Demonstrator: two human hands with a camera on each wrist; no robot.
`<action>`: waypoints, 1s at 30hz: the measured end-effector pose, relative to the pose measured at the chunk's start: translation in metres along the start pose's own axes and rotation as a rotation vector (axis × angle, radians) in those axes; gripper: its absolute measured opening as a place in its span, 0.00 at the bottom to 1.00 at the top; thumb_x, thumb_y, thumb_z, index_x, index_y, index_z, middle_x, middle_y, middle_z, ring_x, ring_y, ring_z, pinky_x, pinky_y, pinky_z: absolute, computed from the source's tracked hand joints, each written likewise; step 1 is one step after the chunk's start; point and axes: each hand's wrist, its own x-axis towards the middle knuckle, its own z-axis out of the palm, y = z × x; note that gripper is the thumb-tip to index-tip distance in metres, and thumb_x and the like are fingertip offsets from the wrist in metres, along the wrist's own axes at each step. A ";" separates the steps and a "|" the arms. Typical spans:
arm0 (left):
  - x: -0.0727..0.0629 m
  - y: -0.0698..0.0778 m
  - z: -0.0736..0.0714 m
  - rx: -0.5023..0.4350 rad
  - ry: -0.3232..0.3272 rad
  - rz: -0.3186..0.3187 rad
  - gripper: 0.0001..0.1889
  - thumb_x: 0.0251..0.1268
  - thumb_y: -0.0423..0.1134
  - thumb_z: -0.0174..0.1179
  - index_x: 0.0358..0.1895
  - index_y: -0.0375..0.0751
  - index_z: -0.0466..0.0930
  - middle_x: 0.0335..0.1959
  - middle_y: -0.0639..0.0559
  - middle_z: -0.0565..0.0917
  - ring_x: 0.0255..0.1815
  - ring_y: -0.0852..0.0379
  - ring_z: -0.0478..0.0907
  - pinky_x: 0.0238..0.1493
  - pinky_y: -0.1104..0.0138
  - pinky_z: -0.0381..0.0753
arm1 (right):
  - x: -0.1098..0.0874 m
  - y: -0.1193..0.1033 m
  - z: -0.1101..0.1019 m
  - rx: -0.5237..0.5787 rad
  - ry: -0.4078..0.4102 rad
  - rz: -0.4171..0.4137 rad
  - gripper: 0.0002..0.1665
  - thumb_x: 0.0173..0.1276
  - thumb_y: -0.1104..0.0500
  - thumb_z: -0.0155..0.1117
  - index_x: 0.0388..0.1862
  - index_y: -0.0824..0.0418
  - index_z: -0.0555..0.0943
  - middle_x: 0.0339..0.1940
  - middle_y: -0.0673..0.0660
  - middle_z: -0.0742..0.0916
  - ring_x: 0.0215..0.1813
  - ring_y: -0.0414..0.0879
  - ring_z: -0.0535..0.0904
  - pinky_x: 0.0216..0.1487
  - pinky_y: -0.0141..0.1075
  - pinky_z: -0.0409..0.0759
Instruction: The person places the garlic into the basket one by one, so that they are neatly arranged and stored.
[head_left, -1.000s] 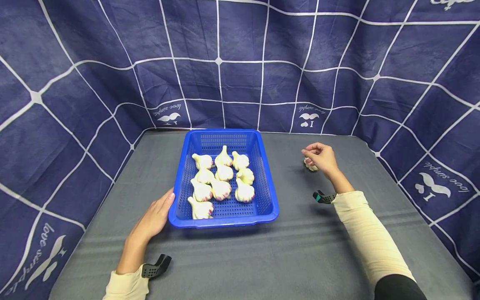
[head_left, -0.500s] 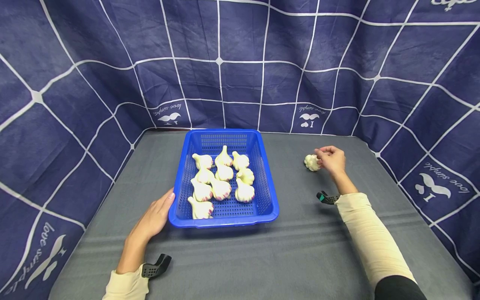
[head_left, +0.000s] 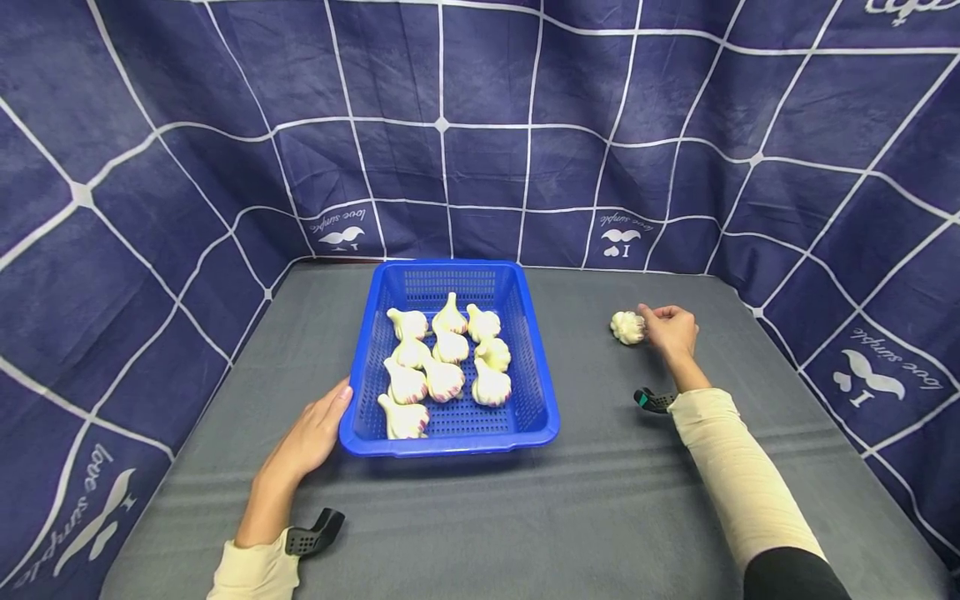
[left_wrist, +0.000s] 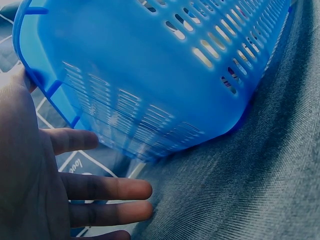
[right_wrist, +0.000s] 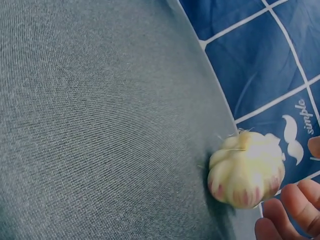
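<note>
My left hand [head_left: 313, 427] is at the left side of a blue plastic basket [head_left: 450, 446]. Its thumb touches the rim, while the other fingers [left_wrist: 110, 187] stretch out straight and spread beside the perforated wall. Inside the basket sit several garlic bulbs [head_left: 444, 380], white with purplish bases. A single garlic bulb [head_left: 627, 327] lies on the grey cloth to the right of the basket. Just right of that bulb is my right hand [head_left: 672, 331]. In the right wrist view its fingers [right_wrist: 300, 202] are parted beside the bulb [right_wrist: 246, 170] without enclosing it.
Grey cloth [head_left: 480, 525] covers the table surface. A dark blue curtain [head_left: 480, 158] with white grid lines stands along the back and both sides. Each wrist carries a black camera mount, such as the left one [head_left: 315, 533].
My right hand has shifted right from above the loose garlic bulb to beside it, uncovering the bulb. The left hand and the basket keep their places.
</note>
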 end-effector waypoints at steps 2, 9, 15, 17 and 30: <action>0.001 0.000 0.000 0.003 -0.003 -0.006 0.31 0.83 0.49 0.31 0.74 0.28 0.58 0.71 0.32 0.65 0.72 0.33 0.60 0.70 0.42 0.55 | 0.000 0.001 0.001 -0.015 0.000 0.010 0.28 0.66 0.38 0.63 0.41 0.63 0.80 0.08 0.39 0.78 0.15 0.34 0.77 0.17 0.27 0.75; 0.001 0.000 0.001 0.003 -0.009 -0.008 0.31 0.83 0.50 0.30 0.74 0.29 0.58 0.71 0.32 0.65 0.72 0.33 0.60 0.70 0.42 0.55 | 0.000 0.006 0.004 -0.118 -0.041 0.052 0.37 0.64 0.29 0.58 0.45 0.64 0.79 0.08 0.43 0.78 0.15 0.38 0.78 0.21 0.30 0.75; 0.000 0.000 0.001 0.001 -0.015 -0.016 0.32 0.83 0.51 0.29 0.75 0.29 0.57 0.72 0.32 0.65 0.72 0.32 0.60 0.70 0.41 0.55 | 0.004 0.015 0.008 -0.088 -0.122 0.103 0.42 0.63 0.27 0.57 0.46 0.67 0.78 0.11 0.49 0.81 0.12 0.38 0.78 0.19 0.34 0.81; 0.000 0.000 0.001 0.002 -0.014 -0.015 0.32 0.83 0.51 0.29 0.75 0.29 0.57 0.72 0.32 0.65 0.72 0.32 0.60 0.70 0.41 0.55 | 0.005 0.017 0.009 -0.064 -0.150 0.105 0.42 0.63 0.28 0.58 0.42 0.68 0.79 0.11 0.48 0.81 0.12 0.38 0.78 0.19 0.35 0.81; 0.001 0.000 0.001 0.000 -0.009 -0.012 0.32 0.83 0.50 0.30 0.74 0.28 0.58 0.71 0.32 0.65 0.72 0.33 0.60 0.70 0.42 0.55 | 0.004 0.011 0.012 -0.018 -0.234 0.111 0.36 0.63 0.32 0.63 0.38 0.67 0.80 0.13 0.48 0.83 0.15 0.38 0.81 0.23 0.34 0.83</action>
